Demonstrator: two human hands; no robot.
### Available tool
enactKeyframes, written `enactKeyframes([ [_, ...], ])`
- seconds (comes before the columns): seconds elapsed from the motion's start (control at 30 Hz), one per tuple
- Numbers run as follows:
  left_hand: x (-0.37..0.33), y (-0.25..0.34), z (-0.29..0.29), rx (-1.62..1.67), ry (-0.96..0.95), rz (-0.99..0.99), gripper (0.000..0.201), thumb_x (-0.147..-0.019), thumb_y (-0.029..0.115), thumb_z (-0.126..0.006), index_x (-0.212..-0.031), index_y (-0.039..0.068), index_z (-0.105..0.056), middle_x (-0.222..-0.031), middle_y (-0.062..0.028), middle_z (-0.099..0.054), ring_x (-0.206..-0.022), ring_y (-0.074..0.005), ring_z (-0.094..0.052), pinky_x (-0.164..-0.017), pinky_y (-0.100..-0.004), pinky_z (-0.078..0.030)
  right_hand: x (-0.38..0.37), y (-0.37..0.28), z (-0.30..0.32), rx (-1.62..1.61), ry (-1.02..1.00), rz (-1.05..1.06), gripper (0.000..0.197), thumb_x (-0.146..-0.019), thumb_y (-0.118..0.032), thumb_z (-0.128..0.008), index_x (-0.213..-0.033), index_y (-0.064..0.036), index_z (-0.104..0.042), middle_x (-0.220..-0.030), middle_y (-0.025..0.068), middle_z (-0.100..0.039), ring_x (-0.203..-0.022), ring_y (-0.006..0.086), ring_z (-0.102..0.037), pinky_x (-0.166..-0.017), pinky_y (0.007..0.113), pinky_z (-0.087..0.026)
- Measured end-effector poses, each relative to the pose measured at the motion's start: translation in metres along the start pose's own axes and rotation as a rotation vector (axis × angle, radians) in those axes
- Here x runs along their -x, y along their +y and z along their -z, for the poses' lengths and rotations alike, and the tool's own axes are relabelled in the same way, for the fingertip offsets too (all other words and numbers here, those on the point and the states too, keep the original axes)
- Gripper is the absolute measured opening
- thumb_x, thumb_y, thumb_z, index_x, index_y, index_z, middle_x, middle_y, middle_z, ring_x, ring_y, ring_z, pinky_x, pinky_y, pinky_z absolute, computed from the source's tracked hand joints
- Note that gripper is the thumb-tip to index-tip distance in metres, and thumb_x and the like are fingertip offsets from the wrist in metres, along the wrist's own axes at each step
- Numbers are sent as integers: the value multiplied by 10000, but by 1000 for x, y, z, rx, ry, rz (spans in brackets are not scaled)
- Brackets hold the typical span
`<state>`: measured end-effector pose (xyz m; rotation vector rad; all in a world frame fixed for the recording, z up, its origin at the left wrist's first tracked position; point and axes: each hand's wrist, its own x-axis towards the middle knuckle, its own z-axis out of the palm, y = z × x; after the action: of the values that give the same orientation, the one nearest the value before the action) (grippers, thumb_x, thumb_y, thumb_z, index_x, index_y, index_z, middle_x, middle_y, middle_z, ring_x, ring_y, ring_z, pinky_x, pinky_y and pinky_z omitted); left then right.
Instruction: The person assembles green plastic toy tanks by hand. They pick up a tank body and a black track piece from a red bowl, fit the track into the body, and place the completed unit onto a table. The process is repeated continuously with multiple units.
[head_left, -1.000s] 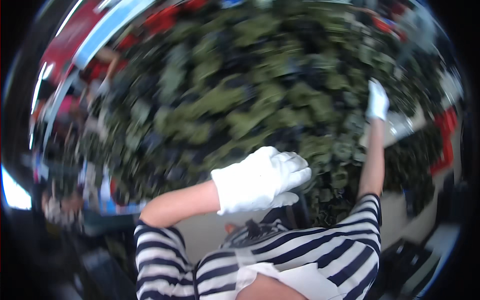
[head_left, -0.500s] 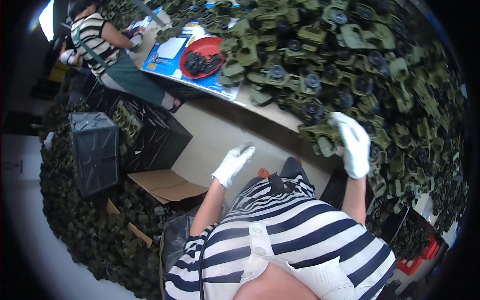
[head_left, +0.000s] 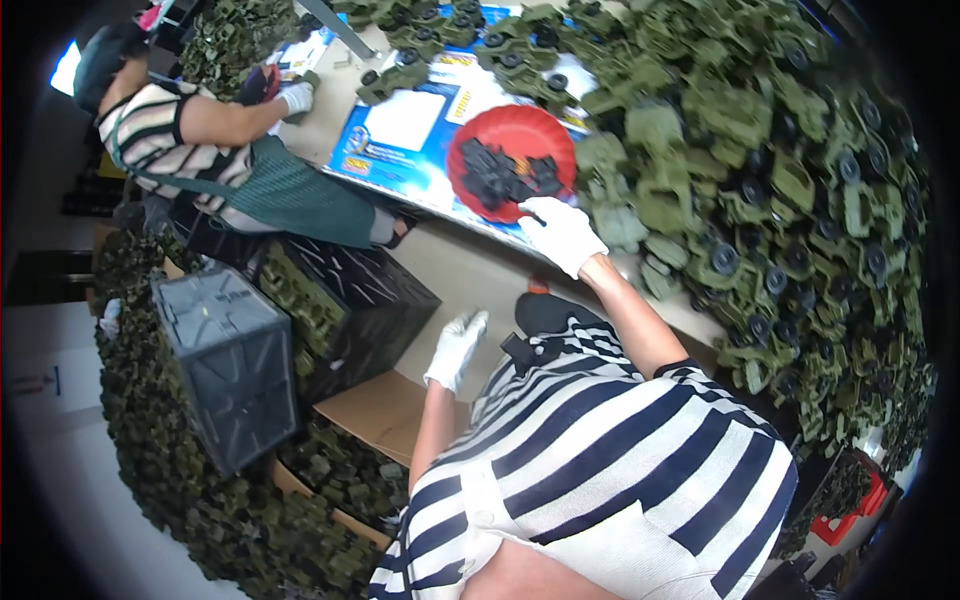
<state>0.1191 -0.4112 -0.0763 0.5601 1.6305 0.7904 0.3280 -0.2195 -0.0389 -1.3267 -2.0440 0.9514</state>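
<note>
1. The white-gloved right hand (head_left: 563, 232) is held out over the table's near edge, fingertips brought right up to the lower rim of a round red plastic bowl (head_left: 530, 130). Whether the rim is touched cannot be told.
2. The grip there: fingers slightly bent, nothing seen to be held — though the fingertip undersides are hidden, so a small piece cannot be ruled out.
3. The white-gloved left hand (head_left: 460, 345) is held low, above the floor and near a brown cardboard flap (head_left: 375, 415). Its fingers are loosely curled; no thing is seen in it, but the palm cannot be made out.
4. And the bowl? It is set on a blue-and-white printed sheet (head_left: 400, 140) on the pale table (head_left: 690, 320), with a heap of small black pieces (head_left: 490, 178) left inside.
5. As for progress, black round wheels (head_left: 724, 258) are seen among the olive-green plastic toy vehicle bodies (head_left: 735, 110) piled to the right; on other bodies none can be made out. How many are finished cannot be judged.
6. The bowl is not yet emptied — by that sign, work appears to be left.
</note>
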Motion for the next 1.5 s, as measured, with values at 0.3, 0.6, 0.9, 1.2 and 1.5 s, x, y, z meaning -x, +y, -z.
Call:
enactKeyframes([
  [0.3, -163, 146, 115, -421, 122, -478, 478, -920, 298, -651, -1258, -35, -590, -1157, -211, -668, -1062, -267, -649, -949, -340, -469, -140, -6, -58, 472, -186, -60, 827, -761, -504, -695, -1440, -142, -392, -1468, 171, -406, -1302, 365, -430, -1023, 525, -372],
  [0.6, -406, 369, 124, -1699, 297, -766, 996, -697, 402, -794, -1495, 82, -291, -1470, -153, -412, -1398, -327, -347, -1093, -525, -288, -151, -22, -74, 533, -133, -429, 743, -770, -444, -717, -1409, -162, -465, -1467, 148, -435, -1355, 341, -398, -1076, 505, -328],
  [0.9, -458, 420, 131, -1636, -486, -541, 760, -667, 274, -750, -1345, 49, -490, -1088, -228, -686, -1005, -363, -670, -843, -422, -525, -133, -18, -88, 304, 437, -580, 425, -841, -304, -705, -1185, -59, -653, -1175, 180, -660, -1066, 360, -635, -934, 427, -503],
  [1.2, -404, 303, 155, -1007, -701, -335, 957, -609, 400, -906, -1324, -47, -451, -1167, -203, -655, -1055, -286, -650, -942, -346, -495, -196, -19, -87, 489, 378, -641, 407, -848, -400, -644, -1138, -118, -690, -1103, 125, -689, -1034, 311, -642, -901, 450, -485],
  [1.5, -390, 292, 152, -322, -859, -200, 758, -758, 30, -810, -1421, 46, -444, -1197, -61, -645, -1045, -136, -626, -897, -271, -511, -243, 10, -72, 366, 218, -650, 329, -870, -404, -610, -1099, -198, -727, -1069, 114, -708, -1009, 330, -658, -874, 460, -498],
])
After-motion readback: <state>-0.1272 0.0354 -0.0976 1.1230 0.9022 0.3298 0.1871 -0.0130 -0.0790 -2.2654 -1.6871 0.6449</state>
